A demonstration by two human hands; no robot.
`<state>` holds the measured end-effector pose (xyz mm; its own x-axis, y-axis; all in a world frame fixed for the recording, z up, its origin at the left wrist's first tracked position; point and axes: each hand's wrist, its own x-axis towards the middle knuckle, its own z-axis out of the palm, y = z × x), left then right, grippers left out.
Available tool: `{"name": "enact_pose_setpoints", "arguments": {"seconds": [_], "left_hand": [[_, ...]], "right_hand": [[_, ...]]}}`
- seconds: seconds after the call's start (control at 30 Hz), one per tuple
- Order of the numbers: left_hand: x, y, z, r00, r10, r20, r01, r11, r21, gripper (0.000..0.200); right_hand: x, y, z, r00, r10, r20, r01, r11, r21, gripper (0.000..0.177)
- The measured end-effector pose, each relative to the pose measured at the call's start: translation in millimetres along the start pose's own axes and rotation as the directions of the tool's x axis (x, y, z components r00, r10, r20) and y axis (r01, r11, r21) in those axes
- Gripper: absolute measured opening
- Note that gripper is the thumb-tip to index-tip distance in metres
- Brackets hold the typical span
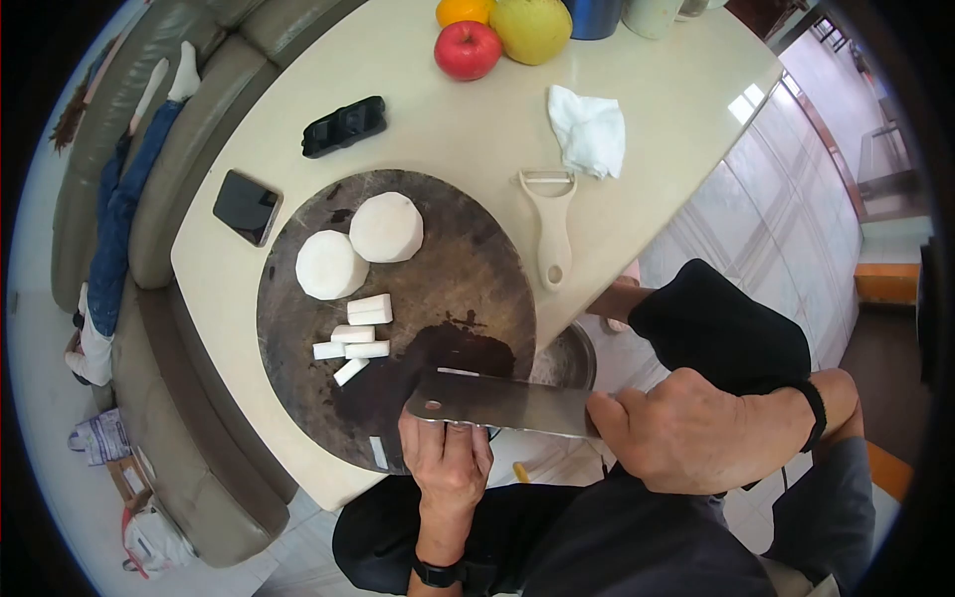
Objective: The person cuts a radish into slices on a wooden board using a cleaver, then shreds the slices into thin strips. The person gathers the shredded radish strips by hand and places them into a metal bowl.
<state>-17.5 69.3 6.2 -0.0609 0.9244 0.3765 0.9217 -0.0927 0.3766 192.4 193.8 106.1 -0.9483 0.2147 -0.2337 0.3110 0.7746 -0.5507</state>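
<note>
My right hand (681, 428) is closed round the handle of a wide cleaver (512, 403), whose blade reaches left over the near edge of a round wooden chopping board (468, 264). Under the blade's left end, my left hand (445, 463) has its fingers bent, the tips hidden by the steel. A thin white edge (458, 372) shows just beyond the blade; whatever lies beneath is hidden. Two thick peeled white root vegetable rounds (386, 227) lie on the board's far left. Several white cut sticks (368, 309) lie nearer, and a thin white strip (378, 452) sits left of my left hand.
A cream peeler (554, 234) and white cloth (589, 131) lie right of the board. A phone (246, 207) and black object (344, 126) lie left. Fruit, including a red apple (468, 51), stands behind. A metal bowl (569, 360) is below the table edge. Someone lies on the sofa (214, 478).
</note>
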Motion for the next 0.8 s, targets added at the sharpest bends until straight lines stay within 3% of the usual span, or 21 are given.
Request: {"name": "enact_pose_setpoints", "arguments": {"seconds": [0.23,0.3,0.43,0.5,0.73,0.8], "left_hand": [[2,1,0,1.0,0.009,0.007,-0.009,1.0,0.017,0.024],[1,1,1,1.0,0.016,-0.005,-0.016,1.0,0.024,0.023],[-3,1,2,0.999,-0.034,0.001,0.034,0.999,-0.037,0.019],[-3,1,3,0.999,-0.026,-0.029,0.025,0.999,-0.036,0.018],[2,2,2,0.998,0.0,-0.059,-0.001,1.0,-0.023,0.018],[1,2,3,0.998,-0.005,-0.057,0.004,1.0,-0.025,0.02]], "right_hand": [[16,2,4,0.999,-0.023,0.028,0.02,0.996,0.086,0.027],[16,-6,10,0.998,0.009,-0.062,-0.013,0.998,-0.059,0.024],[12,-2,5,0.998,0.012,-0.067,-0.016,0.998,-0.06,0.024],[9,0,3,0.998,0.007,-0.066,-0.004,0.998,0.057,0.021],[15,-3,2,0.999,0.008,-0.045,-0.006,0.999,0.042,0.022],[19,-8,5,0.999,0.009,-0.038,-0.012,0.998,-0.059,0.023]]}}
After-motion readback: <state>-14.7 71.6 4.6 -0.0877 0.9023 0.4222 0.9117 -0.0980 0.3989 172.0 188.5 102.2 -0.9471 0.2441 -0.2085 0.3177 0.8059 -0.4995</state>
